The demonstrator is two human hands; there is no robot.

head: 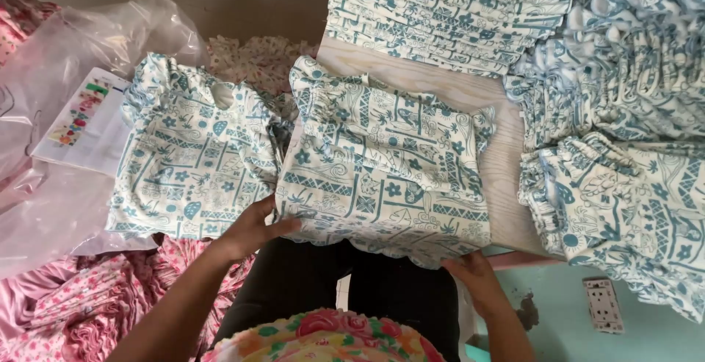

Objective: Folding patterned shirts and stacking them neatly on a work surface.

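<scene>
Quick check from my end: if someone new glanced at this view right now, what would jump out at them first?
The white garment with blue print lying flat at centre, with the left hand on its near-left edge and the right hand at its near-right corner. Next, the heaps of the same fabric: a folded stack at the top and bunched pieces on the right. On the left, clear plastic bags and pink floral cloth.

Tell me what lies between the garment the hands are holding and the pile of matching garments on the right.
In the head view, only a bare strip of the pale wooden board separates the held garment from the right-hand pile.
</scene>
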